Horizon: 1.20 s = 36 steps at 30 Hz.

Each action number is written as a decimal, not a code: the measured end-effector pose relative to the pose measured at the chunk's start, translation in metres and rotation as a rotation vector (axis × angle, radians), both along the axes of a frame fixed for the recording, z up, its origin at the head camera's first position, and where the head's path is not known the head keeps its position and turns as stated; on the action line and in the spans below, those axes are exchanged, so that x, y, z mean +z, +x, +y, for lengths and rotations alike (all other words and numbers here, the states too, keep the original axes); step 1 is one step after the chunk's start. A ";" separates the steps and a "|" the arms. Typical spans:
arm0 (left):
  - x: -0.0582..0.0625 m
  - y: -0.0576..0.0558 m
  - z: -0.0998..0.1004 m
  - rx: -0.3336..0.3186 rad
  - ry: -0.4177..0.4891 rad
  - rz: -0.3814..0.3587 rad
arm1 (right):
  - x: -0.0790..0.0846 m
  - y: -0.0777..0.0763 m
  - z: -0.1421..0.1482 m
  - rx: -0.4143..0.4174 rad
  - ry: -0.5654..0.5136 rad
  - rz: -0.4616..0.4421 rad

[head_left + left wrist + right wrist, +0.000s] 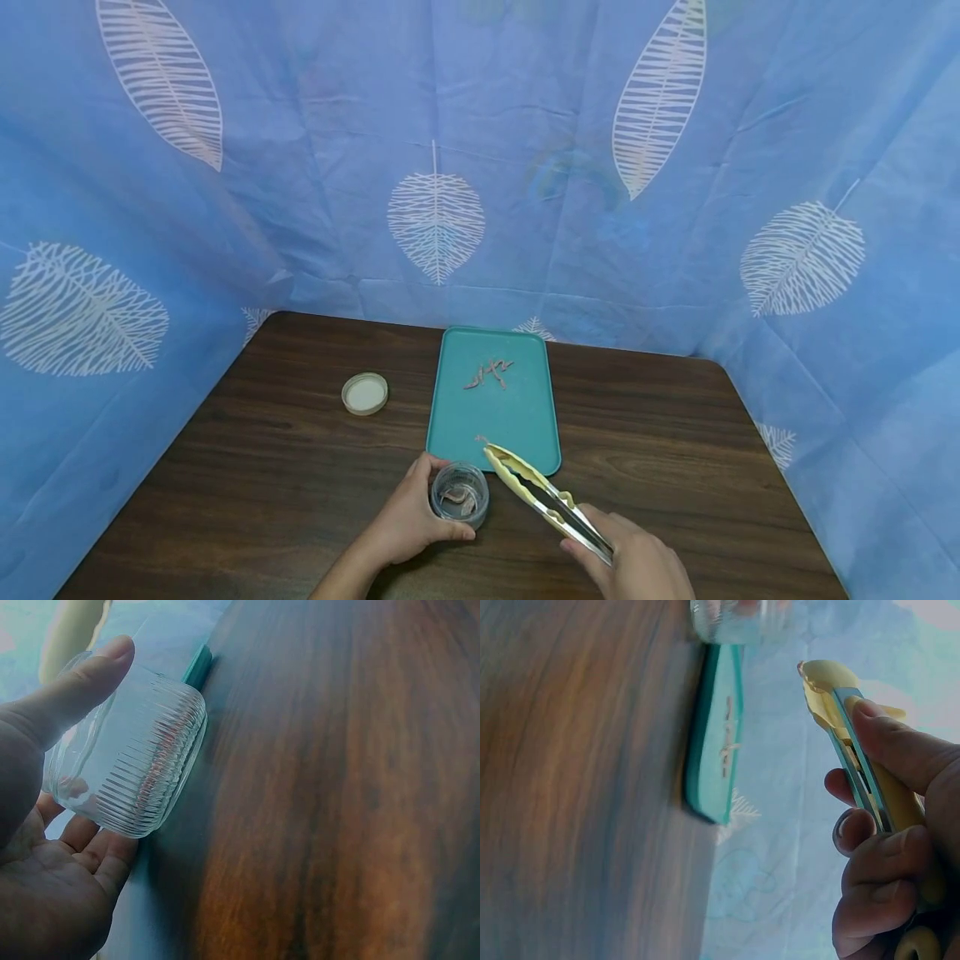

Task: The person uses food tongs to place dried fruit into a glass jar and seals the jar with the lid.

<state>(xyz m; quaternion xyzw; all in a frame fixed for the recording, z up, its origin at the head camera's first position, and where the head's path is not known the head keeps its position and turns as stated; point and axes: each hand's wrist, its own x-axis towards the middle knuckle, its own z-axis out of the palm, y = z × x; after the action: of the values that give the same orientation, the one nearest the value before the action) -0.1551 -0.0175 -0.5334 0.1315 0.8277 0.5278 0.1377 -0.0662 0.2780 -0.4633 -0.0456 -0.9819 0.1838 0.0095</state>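
Observation:
My left hand (408,517) grips a clear glass jar (142,750) with a ribbed lower wall, thumb on one side and fingers on the other. Inside the jar lie pinkish strips (459,497). My right hand (641,558) holds a pair of tongs (522,467) with pale yellow heads and metal arms. Right at the tongs' tips, over the near part of a teal tray (517,417), shows a small pinkish strip (481,438). Several more pinkish strips (491,372) lie bunched on the tray's far half.
A round lid (365,393) with a pale inside rests on the dark wooden table (300,450), left of the tray. Blue cloth (517,225) with white leaf prints hangs behind the table and along both sides.

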 end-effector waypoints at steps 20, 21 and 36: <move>-0.005 -0.002 -0.001 0.004 -0.005 0.039 | -0.006 0.013 -0.002 0.126 0.010 -0.043; -0.005 -0.003 -0.001 0.003 -0.005 0.038 | -0.006 0.013 -0.002 0.127 0.014 -0.043; -0.004 -0.001 -0.001 0.008 0.010 0.036 | -0.003 0.008 -0.017 -0.017 0.031 -0.043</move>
<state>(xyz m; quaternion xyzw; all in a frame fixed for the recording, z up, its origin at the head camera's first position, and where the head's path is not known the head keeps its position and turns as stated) -0.1556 -0.0186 -0.5371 0.1383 0.8280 0.5301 0.1199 -0.0579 0.2613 -0.4663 -0.0580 -0.9841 0.1675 -0.0093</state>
